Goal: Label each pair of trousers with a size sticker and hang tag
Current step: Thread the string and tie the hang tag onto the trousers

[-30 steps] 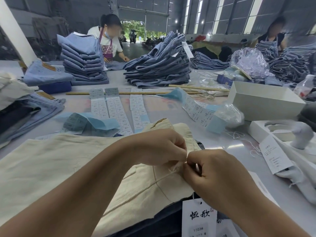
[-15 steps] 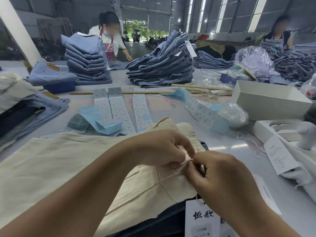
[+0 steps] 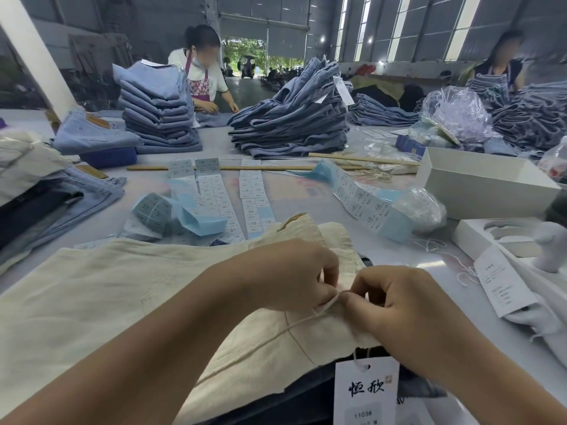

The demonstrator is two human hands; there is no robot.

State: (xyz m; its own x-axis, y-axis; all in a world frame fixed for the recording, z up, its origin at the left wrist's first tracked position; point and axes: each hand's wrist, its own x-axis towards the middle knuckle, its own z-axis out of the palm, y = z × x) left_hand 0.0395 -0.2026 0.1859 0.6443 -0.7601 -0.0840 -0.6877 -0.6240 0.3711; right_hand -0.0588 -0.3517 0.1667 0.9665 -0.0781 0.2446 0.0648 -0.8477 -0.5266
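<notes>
At the near edge a white hang tag [image 3: 365, 391] with black brush characters lies on a dark garment, its loop of string running up under the right hand [image 3: 395, 305]. Just beyond it the cream trousers [image 3: 129, 289] lie flat across the near left of the table [image 3: 306, 194]. Both hands meet over their right part: the left hand [image 3: 294, 277] has its fingers curled and pinches a thin cream string [image 3: 294, 325] together with a fold of the cloth, and the right hand, fingers curled, pinches the same string from the other side, fingertips almost touching the left's. The string trails toward the near left over the fabric.

Farther out, strips of size stickers [image 3: 211, 197] on pale blue backing lie in rows at the middle of the table, with another strip [image 3: 362, 200] curling to the right beside a crumpled clear bag [image 3: 420, 210]. An open white box [image 3: 481, 182] sits at the right, and a second white tag [image 3: 503, 280] lies near right. Beyond a long wooden stick [image 3: 239, 168], folded blue jeans stand in stacks [image 3: 159, 115] and a leaning heap [image 3: 294, 118]. At the far side two other workers [image 3: 202, 72] stand at the table.
</notes>
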